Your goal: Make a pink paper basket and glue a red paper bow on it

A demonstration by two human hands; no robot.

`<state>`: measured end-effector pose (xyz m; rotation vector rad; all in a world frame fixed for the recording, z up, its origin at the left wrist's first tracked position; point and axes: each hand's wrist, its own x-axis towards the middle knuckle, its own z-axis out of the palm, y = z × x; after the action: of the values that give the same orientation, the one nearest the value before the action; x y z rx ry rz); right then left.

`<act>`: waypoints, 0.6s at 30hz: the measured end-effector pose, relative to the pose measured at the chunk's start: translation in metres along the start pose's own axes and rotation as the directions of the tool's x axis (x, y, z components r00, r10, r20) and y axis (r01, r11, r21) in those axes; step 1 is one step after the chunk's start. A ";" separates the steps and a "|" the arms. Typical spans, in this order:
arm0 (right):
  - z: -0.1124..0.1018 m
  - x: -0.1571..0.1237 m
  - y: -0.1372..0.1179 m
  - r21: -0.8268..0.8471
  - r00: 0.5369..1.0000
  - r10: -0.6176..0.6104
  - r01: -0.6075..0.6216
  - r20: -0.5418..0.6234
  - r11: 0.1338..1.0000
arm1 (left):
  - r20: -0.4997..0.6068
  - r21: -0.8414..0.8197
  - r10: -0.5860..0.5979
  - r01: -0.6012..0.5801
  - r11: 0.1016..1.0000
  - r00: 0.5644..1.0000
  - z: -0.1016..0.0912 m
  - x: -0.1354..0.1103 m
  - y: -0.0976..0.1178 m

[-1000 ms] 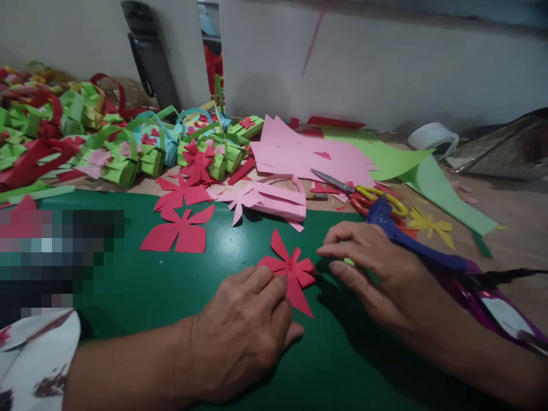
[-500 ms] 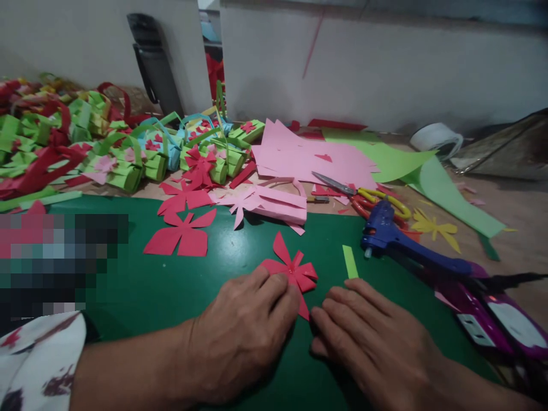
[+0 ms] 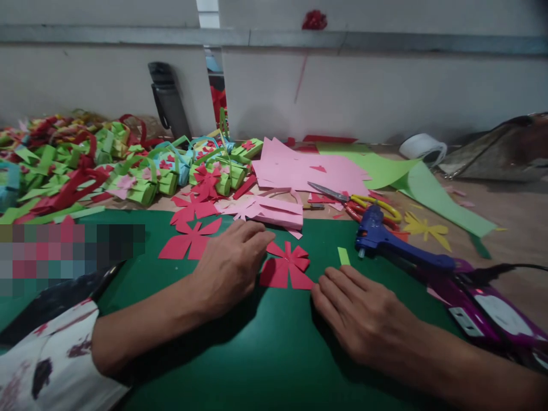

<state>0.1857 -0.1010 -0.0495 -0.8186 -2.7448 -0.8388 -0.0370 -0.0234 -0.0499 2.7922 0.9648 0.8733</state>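
A red paper flower (image 3: 280, 273) lies on the green mat (image 3: 240, 348) between my hands, two broad petals toward me and smaller ones folded up at its centre. My left hand (image 3: 231, 264) has bent fingers closed at the upper left petal; its thumb is hidden. At the lower right petal's tip, my right hand (image 3: 359, 311) closes its fingers, the thumb out of sight beneath. Just past its knuckles lies a light green paper strip (image 3: 343, 256). Another red flower cutout (image 3: 177, 244) sits partly behind my left hand. Beyond the flower rests a pink paper bag (image 3: 282, 214).
A blue glue gun (image 3: 371, 229) lies right, beside scissors (image 3: 331, 192) and a purple power strip (image 3: 482, 325). Pink sheets (image 3: 295, 162) and green sheets (image 3: 381, 165) are behind. Small green paper bags (image 3: 143, 185) crowd the left, near a dark bottle (image 3: 170, 100).
The red flower has turned, its broad petals now facing me. My left hand has moved away from me and left, to the upper petal. The view has tilted up.
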 end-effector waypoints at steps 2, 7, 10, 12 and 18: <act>0.003 -0.003 0.006 -0.053 1.000 0.002 -0.002 0.012 0.999 | 0.067 0.019 0.032 -0.033 0.999 0.997 0.005 0.002 -0.004; 0.000 -0.003 0.008 -0.164 0.994 0.097 -0.088 0.046 0.983 | 0.299 0.094 0.023 -0.053 0.994 0.954 0.016 0.003 -0.005; -0.005 0.002 -0.002 -0.103 0.999 0.044 -0.041 0.025 0.994 | 0.342 0.158 -0.014 -0.043 0.987 0.940 0.014 0.003 0.000; -0.004 0.005 -0.007 -0.084 1.000 0.029 -0.029 0.009 0.996 | 0.352 0.186 -0.029 -0.039 0.982 0.935 0.011 0.002 0.004; 0.009 0.014 0.005 -0.169 0.997 0.072 -0.065 0.032 0.983 | 0.427 0.119 -0.081 0.033 0.992 0.901 -0.002 -0.002 0.013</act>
<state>0.1770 -0.0860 -0.0509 -0.9629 -2.6886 -1.0624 -0.0322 -0.0353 -0.0460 2.8397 1.0297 0.1756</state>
